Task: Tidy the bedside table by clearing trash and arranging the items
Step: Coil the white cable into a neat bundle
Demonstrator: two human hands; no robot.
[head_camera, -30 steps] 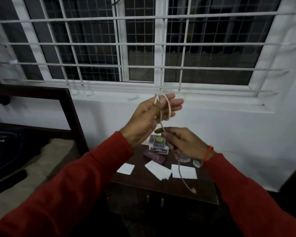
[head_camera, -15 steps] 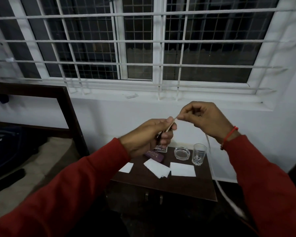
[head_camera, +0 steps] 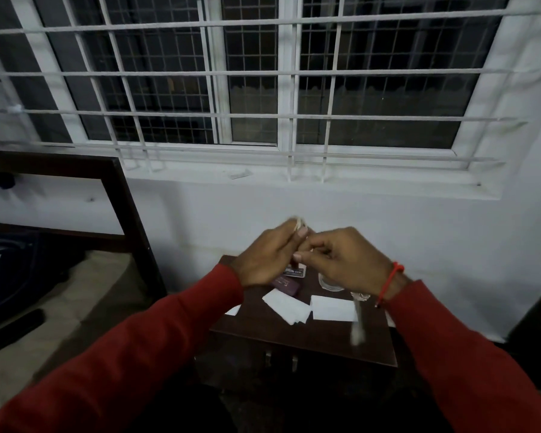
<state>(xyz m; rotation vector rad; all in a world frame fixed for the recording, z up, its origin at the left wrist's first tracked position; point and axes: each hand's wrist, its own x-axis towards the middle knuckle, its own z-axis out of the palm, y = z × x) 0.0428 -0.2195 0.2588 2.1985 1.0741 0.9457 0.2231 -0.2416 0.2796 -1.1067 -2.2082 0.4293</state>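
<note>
White cord [head_camera: 299, 225] is pinched by the left hand [head_camera: 267, 259] above the table [head_camera: 310, 339]; the right hand [head_camera: 341, 260], touching it, grips the strand, whose loose end [head_camera: 356, 326] hangs below, nearer the right hand.

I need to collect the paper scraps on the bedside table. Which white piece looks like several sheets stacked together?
The middle white paper: layered edges show at its lower right corner. The right paper looks like one flat sheet, and the left scrap is mostly hidden by the sleeve.

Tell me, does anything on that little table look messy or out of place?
Yes. White paper slips lie scattered at odd angles across the dark bedside table, two of them overlapping. A white cable dangles loose below the right hand.
</note>
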